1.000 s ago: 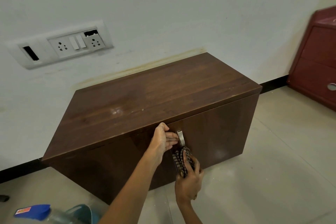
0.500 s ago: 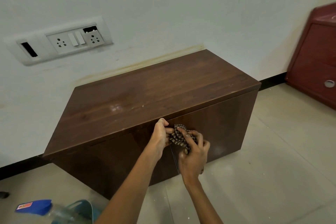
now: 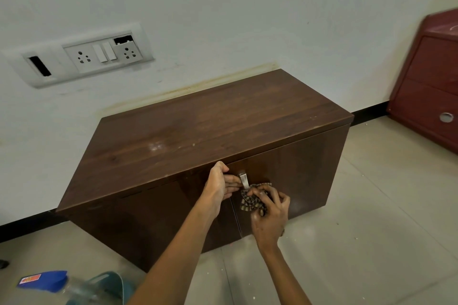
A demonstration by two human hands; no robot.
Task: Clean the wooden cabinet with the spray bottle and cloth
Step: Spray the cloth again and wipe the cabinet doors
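A low dark wooden cabinet (image 3: 223, 126) stands against the white wall. A silver metal handle (image 3: 243, 179) sticks out at the top of its front, where the two doors meet. My left hand (image 3: 219, 187) grips the top edge of the left door right beside the handle. My right hand (image 3: 269, 213) holds a crumpled checkered cloth (image 3: 252, 199) pressed against the right door just below the handle. The spray bottle (image 3: 47, 282), clear with a blue head, lies on the floor at the bottom left.
A white socket and switch panel (image 3: 81, 56) is on the wall above left. A red cabinet (image 3: 431, 82) stands at the right. A teal object (image 3: 111, 285) lies beside the bottle. The pale tile floor (image 3: 371, 230) spreads out in front.
My right hand with the cloth went up over the handle half a second ago and has come back down below it, leaving the handle uncovered. My left hand stayed put.
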